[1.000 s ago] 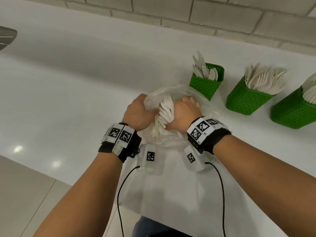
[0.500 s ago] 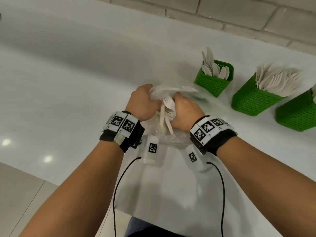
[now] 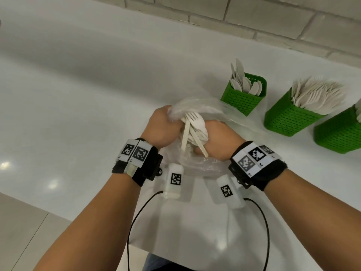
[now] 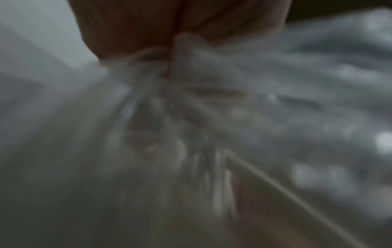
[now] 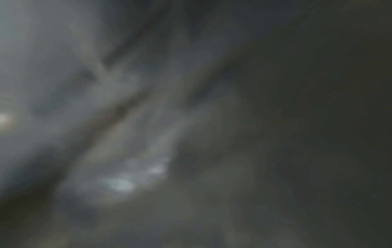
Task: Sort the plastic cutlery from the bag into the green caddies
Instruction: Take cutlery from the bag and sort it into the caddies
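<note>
A clear plastic bag (image 3: 199, 106) sits crumpled on the white counter between my hands. My left hand (image 3: 162, 127) grips a gathered bunch of the bag's film; the left wrist view shows that bag film (image 4: 191, 75) pinched in my fingers (image 4: 148, 25). My right hand (image 3: 218, 139) grips a bundle of white plastic forks (image 3: 192, 126), tines up, handles sticking out below my fist. Three green caddies stand to the right: the nearest caddy (image 3: 242, 98) holds knives, the middle caddy (image 3: 287, 122) is full of forks, the third caddy (image 3: 340, 137) is cut off by the frame. The right wrist view is a dark blur.
The white counter (image 3: 88, 94) stretches far to the left and back to a pale brick wall (image 3: 254, 14). Its front edge runs close to my forearms, with floor tiles below at the lower left. Cables hang from both wrist units.
The fork bundle has risen out of the bag mouth in my right hand, and the forks now stand more upright. My left hand has kept its hold on the bag.
</note>
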The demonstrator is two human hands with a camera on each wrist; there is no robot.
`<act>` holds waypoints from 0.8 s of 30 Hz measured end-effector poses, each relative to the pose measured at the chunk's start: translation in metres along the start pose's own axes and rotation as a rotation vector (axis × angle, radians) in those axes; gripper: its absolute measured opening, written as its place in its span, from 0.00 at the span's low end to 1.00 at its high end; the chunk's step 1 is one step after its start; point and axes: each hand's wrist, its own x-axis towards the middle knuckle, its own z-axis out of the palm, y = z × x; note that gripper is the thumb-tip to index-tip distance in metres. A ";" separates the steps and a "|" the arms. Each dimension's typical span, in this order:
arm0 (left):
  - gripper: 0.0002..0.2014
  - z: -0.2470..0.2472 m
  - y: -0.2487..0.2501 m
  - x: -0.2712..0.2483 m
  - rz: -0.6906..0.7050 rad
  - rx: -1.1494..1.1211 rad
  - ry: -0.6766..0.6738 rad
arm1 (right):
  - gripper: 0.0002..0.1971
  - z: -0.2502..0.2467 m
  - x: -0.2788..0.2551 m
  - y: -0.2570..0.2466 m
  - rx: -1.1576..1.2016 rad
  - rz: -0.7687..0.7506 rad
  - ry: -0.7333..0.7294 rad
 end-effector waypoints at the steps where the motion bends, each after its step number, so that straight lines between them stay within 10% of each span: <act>1: 0.04 0.002 0.003 -0.002 0.020 -0.008 -0.010 | 0.10 0.003 0.001 0.000 -0.033 0.015 0.017; 9: 0.11 -0.014 -0.017 0.006 -0.051 0.086 0.243 | 0.05 -0.013 -0.017 0.019 -0.096 -0.028 -0.012; 24: 0.09 0.001 0.003 -0.004 0.025 0.141 0.192 | 0.03 -0.017 -0.037 0.009 0.171 -0.212 -0.065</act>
